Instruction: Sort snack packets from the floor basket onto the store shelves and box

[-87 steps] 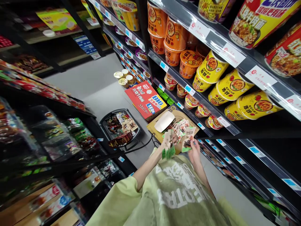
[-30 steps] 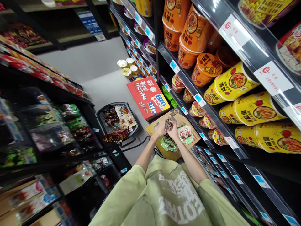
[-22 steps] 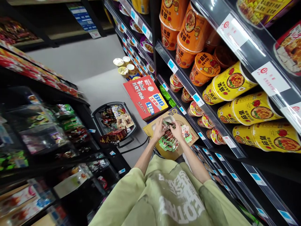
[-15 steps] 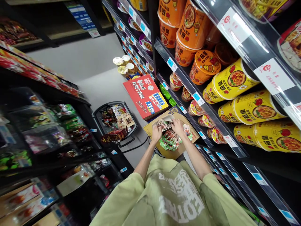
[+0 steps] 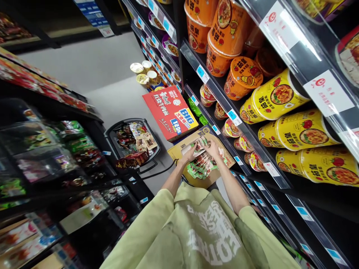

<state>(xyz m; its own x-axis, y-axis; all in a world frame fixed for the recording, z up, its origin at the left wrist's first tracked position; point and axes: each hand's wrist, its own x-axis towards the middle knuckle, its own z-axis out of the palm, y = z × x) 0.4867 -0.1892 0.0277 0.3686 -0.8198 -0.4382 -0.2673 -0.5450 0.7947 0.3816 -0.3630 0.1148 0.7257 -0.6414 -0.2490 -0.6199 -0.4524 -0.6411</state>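
Both my hands grip a small white-and-green snack packet [image 5: 199, 144] above a brown cardboard box [image 5: 176, 150]. My left hand [image 5: 190, 154] has its fingers closed on the packet's left side. My right hand [image 5: 212, 149] holds the other end, thumb and fingers pinched together. Just below the hands, several green-and-red snack packets [image 5: 198, 167] lie fanned out, overlapping on the box top. The print on the held packet is too small to read, and my fingers cover part of it.
A red carton [image 5: 165, 112] stands beyond the brown box. To the left, a black basket [image 5: 108, 130] of assorted packets sits on the floor. Noodle cups [image 5: 283, 91] fill the right shelves; bagged goods hang along the left shelves [image 5: 81, 142]. White-lidded cups [image 5: 143, 74] stand farther up the aisle.
The held packet has turned and bent slightly between my fingers, and my hands have come a little closer together. The whole view has shifted slightly.
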